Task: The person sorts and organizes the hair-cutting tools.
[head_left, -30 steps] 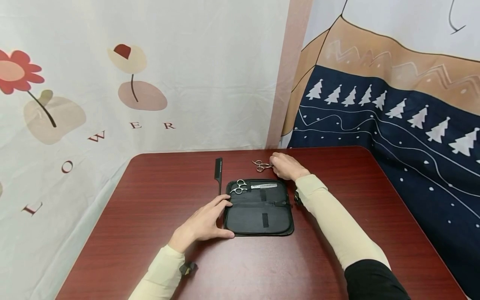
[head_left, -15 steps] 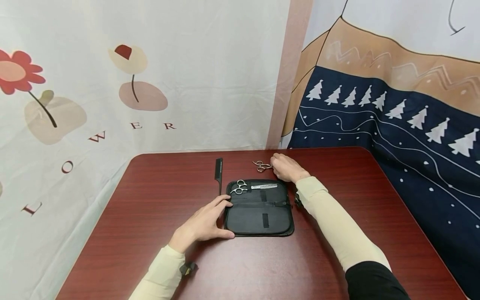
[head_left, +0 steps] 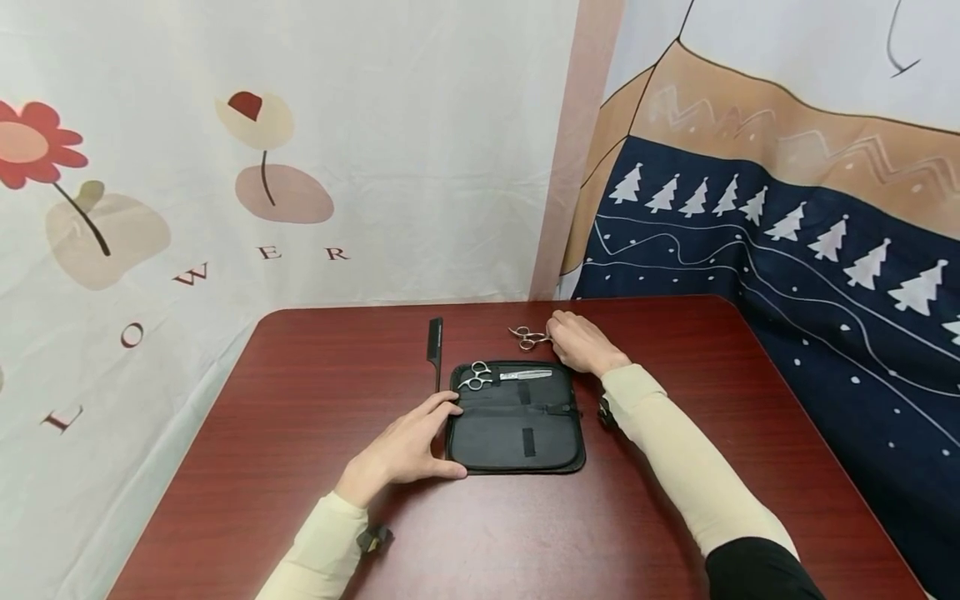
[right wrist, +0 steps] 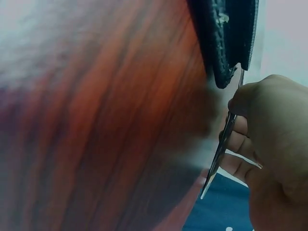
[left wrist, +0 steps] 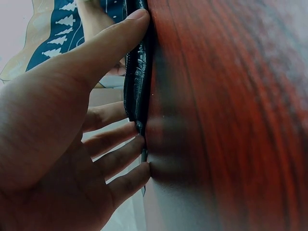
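A black zip case point(head_left: 517, 433) lies open on the table. My left hand point(head_left: 401, 442) rests at its left edge, fingertips on the far part of that edge and thumb at the near corner. In the left wrist view the fingers point(left wrist: 120, 161) are spread and nearly straight along the case's side point(left wrist: 139, 72). Beyond the case's far right corner, my right hand point(head_left: 581, 343) pinches a pair of silver hair scissors point(head_left: 529, 338) by the blades, finger loops pointing left. The right wrist view shows the scissors point(right wrist: 221, 149) between thumb and fingers. Another silver pair point(head_left: 480, 377) lies in the case's upper half.
A black tail comb point(head_left: 435, 340) lies left of the case, its thin tail pointing towards me. The reddish-brown table point(head_left: 300, 400) has rounded far corners. Printed curtains point(head_left: 420, 150) hang behind it. Each wrist wears a small dark device.
My right hand has shifted slightly right and nearer to me, with the scissors moving along in it. My left hand stays at the case's edge.
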Demonstrator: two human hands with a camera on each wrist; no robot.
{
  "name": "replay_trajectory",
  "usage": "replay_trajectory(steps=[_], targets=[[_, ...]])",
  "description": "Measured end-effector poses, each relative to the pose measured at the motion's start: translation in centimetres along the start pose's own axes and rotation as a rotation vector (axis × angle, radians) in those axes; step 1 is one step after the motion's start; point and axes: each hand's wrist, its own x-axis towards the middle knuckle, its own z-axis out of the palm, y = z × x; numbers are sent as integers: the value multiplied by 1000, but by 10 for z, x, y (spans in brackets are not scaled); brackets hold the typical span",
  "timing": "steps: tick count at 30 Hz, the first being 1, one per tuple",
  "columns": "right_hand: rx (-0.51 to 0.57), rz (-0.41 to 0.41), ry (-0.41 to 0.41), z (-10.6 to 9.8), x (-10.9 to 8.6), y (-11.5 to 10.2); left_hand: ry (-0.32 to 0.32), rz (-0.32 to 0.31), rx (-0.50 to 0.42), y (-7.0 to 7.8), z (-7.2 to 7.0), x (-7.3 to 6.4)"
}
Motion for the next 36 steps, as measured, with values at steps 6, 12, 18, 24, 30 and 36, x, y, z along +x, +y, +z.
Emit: replay_trajectory(steps=[6,12,18,24,30,36], targets=[[-43,16,-6,-24,-13,-23,5,-6,-6,-1,1,-2],[-24,22,37,-32,-23,-33,11,-9,-5,-1,0,-3],[-1,-26,142,-41,-35,-44,12,-15,-8,0,-1,-4],[-15,-65,237,-51,-48,-57,11,-13,-12,0,-1,-3],[-34,-71,257,-64,-59,-72,12,-3,-7,0,0,-1],[-36,-112,321,-74,-69,-86,11,2,-6,-1,1,0]])
